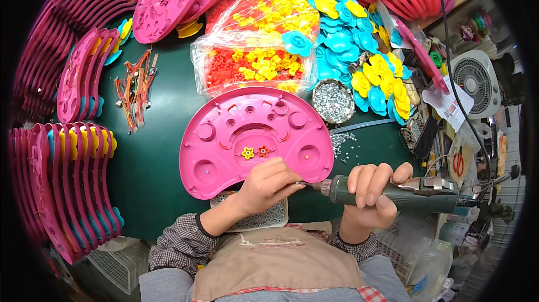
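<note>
Over the near edge of the green counter point(151, 156), the right hand point(368, 192) was wrapped tight around a green power screwdriver point(404, 192), held level with its bit pointing left. The left hand point(269, 181) was pinched narrow at the bit's tip, fingers closed on something too small to make out, likely a screw. Just beyond lay the pink half-round panel point(252, 133), flat, with a yellow flower piece point(247, 152) and a red flower piece point(263, 150) seated side by side near its middle. By the look of it, this was the fastening step: loading the bit. Next would call for steadying the tip squarely over a hole. A tin of screws point(333, 101) sat behind the panel, toward the counter's right.
</note>
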Demonstrator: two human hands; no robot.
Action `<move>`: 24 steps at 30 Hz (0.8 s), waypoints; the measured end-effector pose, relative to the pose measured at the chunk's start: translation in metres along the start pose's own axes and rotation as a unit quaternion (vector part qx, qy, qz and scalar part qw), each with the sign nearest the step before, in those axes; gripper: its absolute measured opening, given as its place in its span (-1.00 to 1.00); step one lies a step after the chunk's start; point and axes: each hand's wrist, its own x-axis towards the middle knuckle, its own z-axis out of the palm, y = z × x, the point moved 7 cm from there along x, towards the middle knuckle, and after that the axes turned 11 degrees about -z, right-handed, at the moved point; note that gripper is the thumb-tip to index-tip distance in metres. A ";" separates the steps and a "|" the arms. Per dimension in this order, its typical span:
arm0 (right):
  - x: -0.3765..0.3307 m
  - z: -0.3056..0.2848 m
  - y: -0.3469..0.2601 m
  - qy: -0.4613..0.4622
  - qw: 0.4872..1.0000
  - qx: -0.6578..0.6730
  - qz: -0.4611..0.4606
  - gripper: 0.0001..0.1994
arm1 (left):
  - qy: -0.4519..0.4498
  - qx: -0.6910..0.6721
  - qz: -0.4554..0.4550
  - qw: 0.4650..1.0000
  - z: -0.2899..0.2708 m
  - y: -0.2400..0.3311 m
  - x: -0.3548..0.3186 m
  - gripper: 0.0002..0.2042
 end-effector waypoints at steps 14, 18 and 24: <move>-0.013 -0.033 0.038 -0.093 0.970 -0.222 -0.037 -0.61 | 0.037 0.115 -0.031 0.992 0.013 -0.004 -0.004 -0.83; -0.016 -0.040 0.051 -0.091 0.968 -0.231 -0.033 -0.62 | 0.019 0.118 -0.046 0.992 0.015 -0.008 -0.005 -0.85; -0.017 -0.042 0.071 -0.111 0.975 -0.191 0.019 -0.66 | -0.001 0.090 -0.072 0.993 0.018 -0.015 -0.009 -0.85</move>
